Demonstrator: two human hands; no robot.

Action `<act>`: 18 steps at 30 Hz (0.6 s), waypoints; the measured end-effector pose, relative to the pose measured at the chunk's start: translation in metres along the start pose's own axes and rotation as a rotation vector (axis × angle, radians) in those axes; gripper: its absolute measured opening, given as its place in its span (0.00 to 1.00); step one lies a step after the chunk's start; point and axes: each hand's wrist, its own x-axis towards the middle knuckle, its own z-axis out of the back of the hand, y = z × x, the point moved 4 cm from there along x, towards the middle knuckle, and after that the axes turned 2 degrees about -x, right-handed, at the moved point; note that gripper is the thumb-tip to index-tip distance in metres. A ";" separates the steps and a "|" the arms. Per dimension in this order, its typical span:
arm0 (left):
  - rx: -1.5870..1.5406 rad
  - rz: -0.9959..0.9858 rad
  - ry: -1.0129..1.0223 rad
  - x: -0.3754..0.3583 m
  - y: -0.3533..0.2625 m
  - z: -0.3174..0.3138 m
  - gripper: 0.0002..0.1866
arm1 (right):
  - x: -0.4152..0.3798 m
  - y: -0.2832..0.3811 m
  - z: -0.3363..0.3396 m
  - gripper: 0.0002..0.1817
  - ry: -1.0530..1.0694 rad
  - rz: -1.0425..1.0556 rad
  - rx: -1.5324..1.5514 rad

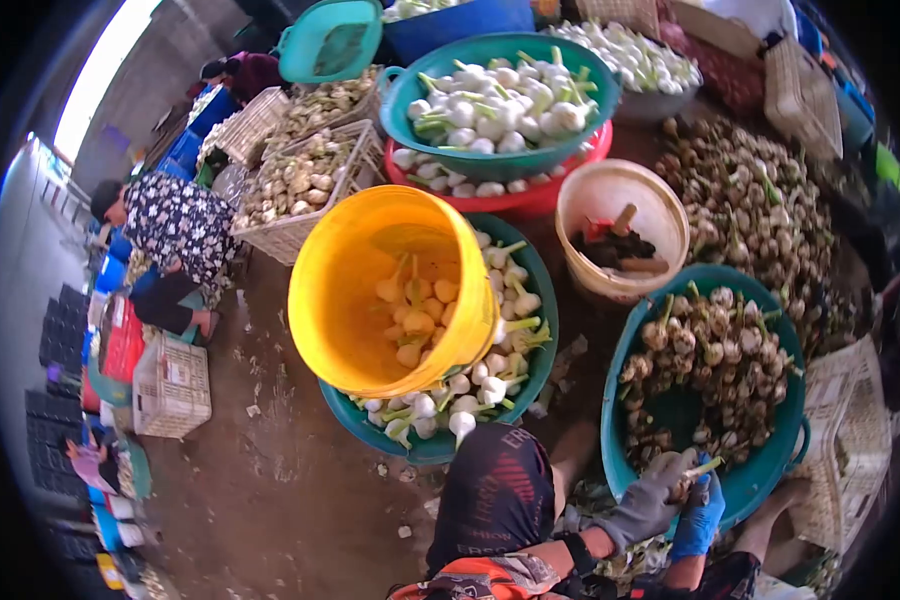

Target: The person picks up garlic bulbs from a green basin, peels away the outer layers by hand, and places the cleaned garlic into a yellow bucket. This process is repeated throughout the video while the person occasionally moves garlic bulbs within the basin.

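At the lower right, my left hand (653, 503), in a grey glove, closes around a garlic bulb with a stub of stem (706, 467). Pressed close beside it is my right hand (701, 516) in a blue glove, its fingers curled; what they grip is hidden. Both hands are at the near rim of a teal tub (611, 420) of unpeeled brownish garlic (722, 345). A second teal tub (545, 270), left of my knee, holds peeled white garlic (490, 390). On that garlic rests a tilted yellow bucket (330, 290) with several pale bulbs inside.
A whitish bucket (577, 205) containing tools stands ahead. Behind are a teal basin of white garlic (395, 115) on a red tub (505, 205), and a heap of unpeeled garlic (760, 200). Crates (305, 215) line the left, where a person in a floral top (185, 225) sits.
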 end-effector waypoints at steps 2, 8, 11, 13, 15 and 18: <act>-0.004 0.024 0.051 -0.001 -0.004 0.000 0.40 | -0.008 0.002 -0.002 0.18 -0.146 -0.005 -0.151; -0.152 -0.024 0.100 -0.002 -0.026 0.023 0.39 | -0.014 0.020 0.000 0.21 0.032 0.154 -0.109; -0.250 -0.085 0.081 -0.004 -0.030 0.021 0.38 | -0.020 0.047 -0.014 0.22 0.072 0.141 -0.032; -0.210 -0.136 0.035 -0.006 -0.028 0.017 0.38 | -0.016 0.046 -0.004 0.22 0.008 0.090 -0.206; -0.168 -0.204 -0.042 -0.008 -0.028 0.021 0.38 | -0.013 0.048 -0.004 0.22 -0.064 0.111 -0.421; -0.203 -0.090 0.067 -0.009 -0.031 0.033 0.36 | -0.020 0.058 -0.014 0.22 -0.004 0.151 -0.360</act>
